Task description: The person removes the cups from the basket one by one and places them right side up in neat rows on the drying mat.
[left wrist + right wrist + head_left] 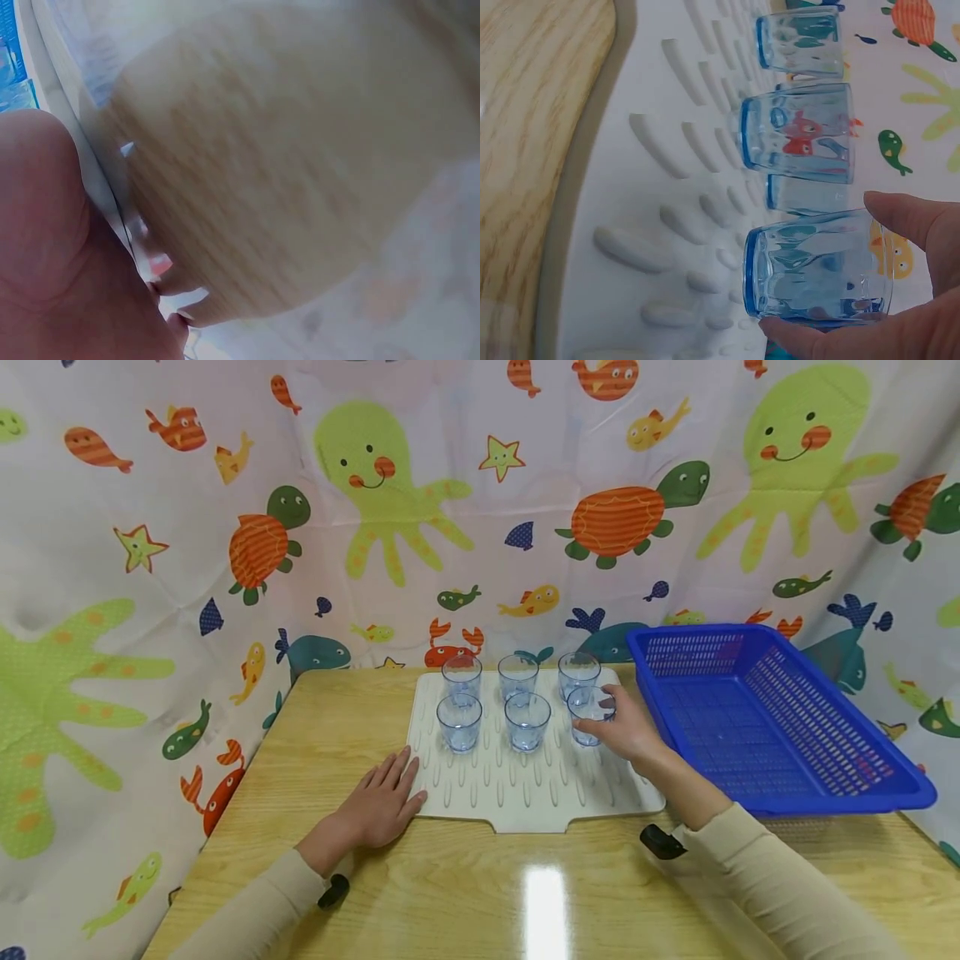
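Observation:
Several clear bluish drinking glasses stand upright in two rows on a white ridged draining board [525, 793]. My right hand [626, 727] holds the front-right glass [587, 732], thumb on one side and fingers on the other. In the right wrist view that glass [817, 270] is between the thumb and a finger, with its base at or close to the board; contact cannot be told. The front-middle glass [527, 727] and front-left glass [459, 727] stand to its left. My left hand [382, 802] lies flat, its fingers touching the board's left edge.
A blue perforated plastic basket [855, 802] stands to the right of the board, close to my right forearm. Under everything is a wooden table [465, 885]. A curtain [480, 510] with sea-animal prints hangs behind the table and along its sides.

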A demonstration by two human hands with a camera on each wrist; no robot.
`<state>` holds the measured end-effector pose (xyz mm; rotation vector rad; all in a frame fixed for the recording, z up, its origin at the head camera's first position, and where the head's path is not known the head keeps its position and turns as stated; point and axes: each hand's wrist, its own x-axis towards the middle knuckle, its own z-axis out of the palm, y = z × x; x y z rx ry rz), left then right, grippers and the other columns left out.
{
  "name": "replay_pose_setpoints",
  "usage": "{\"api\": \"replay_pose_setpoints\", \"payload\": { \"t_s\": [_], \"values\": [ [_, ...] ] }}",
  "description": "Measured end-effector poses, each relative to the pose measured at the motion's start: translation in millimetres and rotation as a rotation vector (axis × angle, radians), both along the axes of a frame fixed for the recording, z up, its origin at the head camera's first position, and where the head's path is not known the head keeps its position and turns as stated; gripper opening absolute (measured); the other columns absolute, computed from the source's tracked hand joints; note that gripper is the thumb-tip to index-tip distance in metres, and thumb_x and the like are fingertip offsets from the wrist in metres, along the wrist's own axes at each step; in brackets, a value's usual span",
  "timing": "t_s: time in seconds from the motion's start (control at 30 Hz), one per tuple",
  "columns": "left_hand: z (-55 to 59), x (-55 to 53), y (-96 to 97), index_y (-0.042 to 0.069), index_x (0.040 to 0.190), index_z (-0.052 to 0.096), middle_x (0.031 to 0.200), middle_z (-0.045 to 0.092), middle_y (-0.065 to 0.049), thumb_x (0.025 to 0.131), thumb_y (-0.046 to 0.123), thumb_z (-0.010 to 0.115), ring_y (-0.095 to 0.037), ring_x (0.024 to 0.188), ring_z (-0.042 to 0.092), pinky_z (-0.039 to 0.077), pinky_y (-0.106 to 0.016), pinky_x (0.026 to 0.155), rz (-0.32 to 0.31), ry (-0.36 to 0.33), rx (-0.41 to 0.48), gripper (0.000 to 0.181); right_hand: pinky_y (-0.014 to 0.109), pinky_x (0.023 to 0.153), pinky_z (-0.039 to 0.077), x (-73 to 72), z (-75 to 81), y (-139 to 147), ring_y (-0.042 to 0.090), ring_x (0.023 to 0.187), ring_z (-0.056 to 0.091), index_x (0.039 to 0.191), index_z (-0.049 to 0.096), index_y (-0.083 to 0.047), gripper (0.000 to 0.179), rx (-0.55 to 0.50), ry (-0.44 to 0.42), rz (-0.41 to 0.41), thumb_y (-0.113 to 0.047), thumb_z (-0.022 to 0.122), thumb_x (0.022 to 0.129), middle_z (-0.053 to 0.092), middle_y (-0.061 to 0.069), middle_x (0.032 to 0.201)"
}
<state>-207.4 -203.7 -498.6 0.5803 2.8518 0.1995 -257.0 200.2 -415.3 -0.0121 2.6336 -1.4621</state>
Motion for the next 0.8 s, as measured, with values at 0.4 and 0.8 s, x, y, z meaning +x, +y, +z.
{"api": "replay_pose_setpoints", "payload": {
  "t_s": [0.4, 0.8],
  "values": [
    [3.4, 3.2, -1.5, 0.009, 0.166, 0.01, 0.172, -0.001, -0.013, 0.11, 0.056, 0.025, -0.038, 0.157, 0.004, 0.011, -0.06, 0.123, 0.004, -0.005, 0.022, 0.074, 0.063, 0.111, 0.036, -6.1, -13.3, -9, 0.051, 0.143, 0.032, 0.162, 0.007, 0.0, 0.092, -0.034, -0.056, 0.01, -0.022, 0.069, 0.098, 0.024, 0.033, 0.16],
    [16.4, 7.0, -4.4, 0.003, 0.16, 0.033, 0.168, 0.022, -0.018, 0.107, 0.045, 0.05, -0.04, 0.153, 0.024, 0.026, -0.059, 0.119, -0.051, 0.021, 0.114, 0.07, 0.073, 0.114, 0.02, 47.4, 51.3, 9, 0.052, 0.151, 0.01, 0.164, 0.0, -0.003, 0.105, 0.238, 0.21, 0.163, -0.032, 0.073, 0.095, 0.004, 0.032, 0.165]
  ]
}}
